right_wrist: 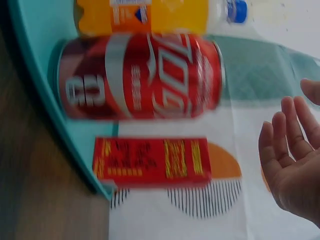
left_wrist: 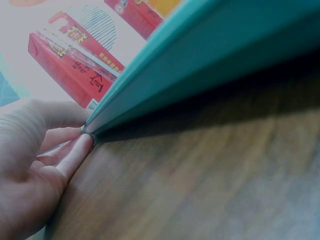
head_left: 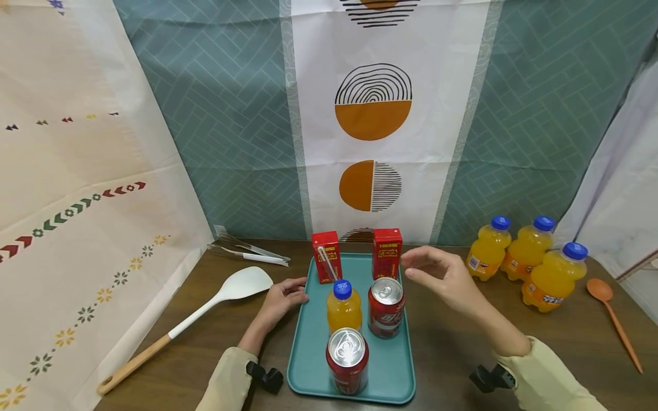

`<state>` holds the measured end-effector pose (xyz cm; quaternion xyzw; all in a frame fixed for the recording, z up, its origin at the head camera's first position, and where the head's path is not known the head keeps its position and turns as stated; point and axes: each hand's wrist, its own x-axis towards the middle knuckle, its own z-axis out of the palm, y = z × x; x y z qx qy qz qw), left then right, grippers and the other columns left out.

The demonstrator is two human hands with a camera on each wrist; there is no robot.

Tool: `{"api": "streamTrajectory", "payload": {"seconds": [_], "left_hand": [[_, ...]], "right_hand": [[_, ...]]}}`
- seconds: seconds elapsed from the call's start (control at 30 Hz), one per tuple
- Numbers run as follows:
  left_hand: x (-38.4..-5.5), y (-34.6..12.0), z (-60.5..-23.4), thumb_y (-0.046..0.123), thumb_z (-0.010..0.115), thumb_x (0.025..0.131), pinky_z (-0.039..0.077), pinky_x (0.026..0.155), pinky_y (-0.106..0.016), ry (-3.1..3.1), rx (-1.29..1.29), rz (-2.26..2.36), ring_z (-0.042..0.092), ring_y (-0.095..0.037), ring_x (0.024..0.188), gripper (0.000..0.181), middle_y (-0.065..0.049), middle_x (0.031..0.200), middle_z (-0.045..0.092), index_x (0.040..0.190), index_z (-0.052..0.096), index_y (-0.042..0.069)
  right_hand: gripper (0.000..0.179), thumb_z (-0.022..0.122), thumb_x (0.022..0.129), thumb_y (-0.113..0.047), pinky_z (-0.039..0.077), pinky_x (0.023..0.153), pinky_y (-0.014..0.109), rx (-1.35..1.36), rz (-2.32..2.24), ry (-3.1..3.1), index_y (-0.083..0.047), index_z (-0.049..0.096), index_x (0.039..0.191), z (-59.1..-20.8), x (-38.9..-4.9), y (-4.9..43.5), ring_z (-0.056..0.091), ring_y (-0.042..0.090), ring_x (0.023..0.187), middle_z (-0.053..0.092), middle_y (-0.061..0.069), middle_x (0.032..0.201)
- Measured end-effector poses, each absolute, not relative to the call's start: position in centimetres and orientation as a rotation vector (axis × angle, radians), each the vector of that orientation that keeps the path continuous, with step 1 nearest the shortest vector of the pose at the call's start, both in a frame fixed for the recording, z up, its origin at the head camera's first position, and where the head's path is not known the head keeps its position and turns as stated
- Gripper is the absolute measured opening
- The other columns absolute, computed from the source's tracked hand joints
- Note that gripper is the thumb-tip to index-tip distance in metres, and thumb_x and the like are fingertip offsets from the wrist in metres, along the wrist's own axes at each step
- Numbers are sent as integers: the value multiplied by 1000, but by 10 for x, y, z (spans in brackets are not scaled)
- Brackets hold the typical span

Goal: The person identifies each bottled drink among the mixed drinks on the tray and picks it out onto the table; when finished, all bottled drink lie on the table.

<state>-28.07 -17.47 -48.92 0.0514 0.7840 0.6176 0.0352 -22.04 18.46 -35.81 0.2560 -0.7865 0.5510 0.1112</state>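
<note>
My left hand pinches the left rim of a teal tray, its fingertips at the edge in the left wrist view. My right hand hovers just right of the tray, thumb and fingers apart, with nothing in it. Nearest to it stands a red drink carton at the tray's back right. Another red carton, with a wrapped straw on its front, stands at the back left. In front are an orange soda bottle, a red soda can and a nearer red can.
Several orange soda bottles with blue caps stand at the right, beside an orange spoon. Left of the tray lie a white spatula with a wooden handle and wrapped utensils. A patterned cloth hangs behind the wooden table.
</note>
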Motion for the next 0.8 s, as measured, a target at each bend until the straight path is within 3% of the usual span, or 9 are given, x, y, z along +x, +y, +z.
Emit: {"api": "streamTrajectory", "payload": {"seconds": [0.23, 0.37, 0.5, 0.7, 0.8], "left_hand": [[-280, -174, -489, 1, 72, 83, 50, 78, -11, 2409, 149, 1897, 61, -4, 90, 46, -26, 117, 63, 127, 61, -5], [-280, -175, -489, 2, 72, 84, 50, 78, -10, 2404, 144, 1889, 61, -5, 91, 46, -26, 118, 63, 128, 61, -5], [-280, -176, -490, 2, 71, 84, 50, 79, -10, 2402, 142, 1889, 62, -9, 95, 46, -26, 119, 63, 128, 60, -5], [-281, -174, -489, 1, 72, 83, 50, 77, -11, 2405, 139, 1898, 62, -10, 95, 46, -25, 117, 64, 127, 62, -5], [-281, -175, -489, 0, 72, 83, 50, 77, -11, 2401, 135, 1907, 61, -8, 93, 46, -26, 117, 64, 127, 62, -5]], "right_hand": [[24, 66, 90, -9, 54, 84, 26, 887, 1622, -2389, -1, 66, 113, -360, -224, 153, 62, 9, 93, 69, 15, 106], [27, 66, 90, -12, 53, 86, 26, 969, 1652, -2389, -5, 65, 117, -358, -227, 138, 62, 15, 97, 68, 14, 111], [31, 67, 90, -14, 53, 88, 26, 1025, 1702, -2411, -5, 63, 120, -359, -227, 125, 62, 12, 104, 67, 14, 117], [36, 68, 90, -16, 54, 88, 29, 1144, 1717, -2422, -3, 61, 122, -362, -227, 111, 61, 24, 109, 65, 17, 121], [40, 69, 90, -21, 54, 89, 31, 1182, 1710, -2454, -4, 60, 125, -362, -227, 106, 60, 17, 107, 64, 15, 123]]}}
